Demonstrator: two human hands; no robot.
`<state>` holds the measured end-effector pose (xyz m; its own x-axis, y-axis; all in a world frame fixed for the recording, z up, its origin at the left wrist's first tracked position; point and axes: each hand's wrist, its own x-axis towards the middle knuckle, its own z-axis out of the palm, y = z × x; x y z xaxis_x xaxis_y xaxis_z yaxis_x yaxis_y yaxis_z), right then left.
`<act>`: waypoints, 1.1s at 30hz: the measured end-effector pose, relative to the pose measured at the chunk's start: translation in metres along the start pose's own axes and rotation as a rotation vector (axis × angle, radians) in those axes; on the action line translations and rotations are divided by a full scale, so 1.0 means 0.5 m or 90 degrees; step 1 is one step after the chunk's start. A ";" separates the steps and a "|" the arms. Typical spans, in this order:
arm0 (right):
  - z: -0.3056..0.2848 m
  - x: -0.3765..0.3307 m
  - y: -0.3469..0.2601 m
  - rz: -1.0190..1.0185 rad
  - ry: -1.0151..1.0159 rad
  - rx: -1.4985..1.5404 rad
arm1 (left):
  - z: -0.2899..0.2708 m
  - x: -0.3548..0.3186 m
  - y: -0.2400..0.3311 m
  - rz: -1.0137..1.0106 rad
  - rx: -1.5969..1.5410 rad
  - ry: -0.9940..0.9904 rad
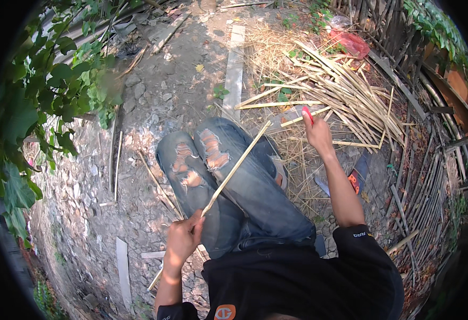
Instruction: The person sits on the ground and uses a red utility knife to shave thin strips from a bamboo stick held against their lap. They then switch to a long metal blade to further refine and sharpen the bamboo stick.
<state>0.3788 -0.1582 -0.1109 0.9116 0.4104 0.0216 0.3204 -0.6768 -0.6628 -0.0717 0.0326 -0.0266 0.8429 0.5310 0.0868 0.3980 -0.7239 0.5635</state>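
My left hand [183, 236] is closed around the lower end of a long pale stick [238, 166], which looks like split bamboo. The stick slants up to the right across my jeans, and its far end stands free of my right hand. Off to the right, my right hand [319, 136] is closed on a red-handled tool [308, 114]. Only the red part shows above the fist, so its kind cannot be made out. Just beyond that hand lies a large heap of similar pale sticks [346, 90], with a few strewn toward me.
A flat grey board [235, 66] lies ahead on the dirt. Red plastic [350, 44] sits behind the heap. A stick fence [431, 181] bounds the right side, and leafy branches [58, 80] hang at left. Near my left hand lies a short plank [123, 269].
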 end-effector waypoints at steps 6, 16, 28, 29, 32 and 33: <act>-0.024 -0.159 -0.148 -0.178 -0.152 0.030 | 0.019 0.001 0.000 -0.009 -0.048 0.010; 0.036 -0.150 -0.179 -0.171 -0.182 -0.033 | 0.002 0.016 0.028 0.031 0.028 0.007; 0.011 0.029 0.060 0.011 0.094 0.136 | -0.019 -0.020 0.006 -0.068 0.016 -0.048; 0.011 0.023 0.030 -0.017 0.084 0.155 | -0.012 -0.014 0.004 -0.047 0.007 -0.032; 0.016 -0.013 -0.020 -0.008 -0.010 0.260 | 0.004 0.003 -0.006 -0.002 -0.012 0.002; 0.021 -0.024 -0.038 -0.012 -0.034 0.289 | 0.001 0.014 0.007 -0.012 -0.016 -0.003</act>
<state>0.3591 -0.1438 -0.1065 0.8884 0.4590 0.0067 0.1809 -0.3366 -0.9241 -0.0645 0.0337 -0.0245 0.8373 0.5419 0.0727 0.4043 -0.7032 0.5849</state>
